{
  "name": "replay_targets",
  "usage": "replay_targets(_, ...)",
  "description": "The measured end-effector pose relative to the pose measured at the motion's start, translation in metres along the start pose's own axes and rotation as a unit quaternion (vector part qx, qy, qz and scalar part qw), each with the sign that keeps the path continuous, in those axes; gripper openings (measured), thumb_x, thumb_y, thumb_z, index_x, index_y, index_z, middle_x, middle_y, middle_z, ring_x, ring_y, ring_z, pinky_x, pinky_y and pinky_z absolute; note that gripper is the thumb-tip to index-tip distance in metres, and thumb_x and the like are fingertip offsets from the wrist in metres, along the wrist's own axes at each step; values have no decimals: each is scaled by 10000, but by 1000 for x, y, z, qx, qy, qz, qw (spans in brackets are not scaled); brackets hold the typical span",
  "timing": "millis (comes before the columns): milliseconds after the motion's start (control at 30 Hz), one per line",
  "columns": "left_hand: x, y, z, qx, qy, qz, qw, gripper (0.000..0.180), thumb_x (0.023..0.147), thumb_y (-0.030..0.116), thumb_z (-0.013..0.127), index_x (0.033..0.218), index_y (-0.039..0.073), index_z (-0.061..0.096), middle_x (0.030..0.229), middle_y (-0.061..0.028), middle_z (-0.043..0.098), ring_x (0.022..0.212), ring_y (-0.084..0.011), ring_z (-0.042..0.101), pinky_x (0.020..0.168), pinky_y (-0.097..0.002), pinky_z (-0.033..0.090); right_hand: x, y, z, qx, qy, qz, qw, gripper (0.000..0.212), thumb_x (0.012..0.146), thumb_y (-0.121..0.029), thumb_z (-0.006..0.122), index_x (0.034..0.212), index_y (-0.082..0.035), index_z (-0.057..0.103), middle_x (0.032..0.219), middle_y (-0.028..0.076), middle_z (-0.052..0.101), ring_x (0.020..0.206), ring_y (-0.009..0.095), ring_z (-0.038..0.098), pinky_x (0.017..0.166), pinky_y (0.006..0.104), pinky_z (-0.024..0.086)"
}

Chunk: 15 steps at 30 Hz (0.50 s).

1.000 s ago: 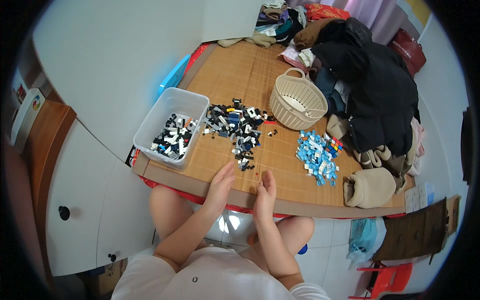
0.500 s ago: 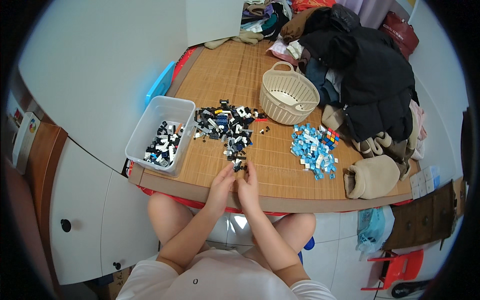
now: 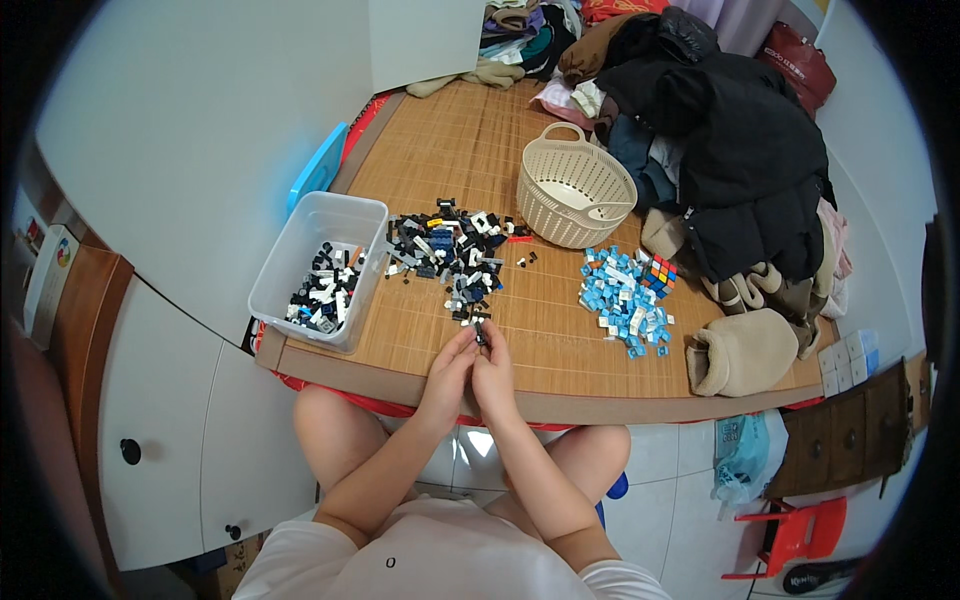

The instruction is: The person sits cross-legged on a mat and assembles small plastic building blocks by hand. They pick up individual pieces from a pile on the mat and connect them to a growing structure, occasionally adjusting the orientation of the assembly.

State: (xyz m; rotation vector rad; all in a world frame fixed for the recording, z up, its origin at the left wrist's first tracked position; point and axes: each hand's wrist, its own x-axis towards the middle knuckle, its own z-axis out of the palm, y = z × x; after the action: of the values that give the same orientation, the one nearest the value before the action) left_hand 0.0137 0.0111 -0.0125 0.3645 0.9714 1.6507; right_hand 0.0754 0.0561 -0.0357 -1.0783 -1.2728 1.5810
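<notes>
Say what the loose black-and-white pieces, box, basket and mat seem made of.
Loose pieces: likely hard, smooth plastic; crisp blocky shapes, solid colours.
Box: probably smooth plastic; its walls look milky, translucent.
Basket: seemingly matte plastic, given its regular holes.
Mat: bamboo or a lookalike, faintly shiny, in fine strips.

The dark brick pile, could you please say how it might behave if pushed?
The dark brick pile would probably scatter, its pieces appearing loose. Single pieces look light, being small, and seem unlikely to roll, most being angular.
</notes>
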Motion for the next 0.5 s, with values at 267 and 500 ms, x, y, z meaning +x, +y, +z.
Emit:
replay_targets(267, -1, 2, -1, 18, -3, -2, 1000, 457, 876, 60, 408, 1307, -58, 312, 1324, -163, 368, 1238, -197, 355, 1017, -294, 297, -9, -17, 6, 61, -3, 32, 998, 454, 862, 27, 380, 1311, 28, 317, 1298, 170, 400, 1156, 215, 427, 950, 287, 354)
replay_targets(500, -6, 5, 0, -3, -3, -8, 1000, 463, 883, 69, 418, 1312, -59, 302, 1304, -155, 390, 1212, -184, 386, 1001, -284, 321, -18, -15, 11, 137, 26, 0, 990, 425, 879, 23, 389, 1301, 25, 341, 1272, 151, 428, 1145, 187, 436, 956, 275, 351)
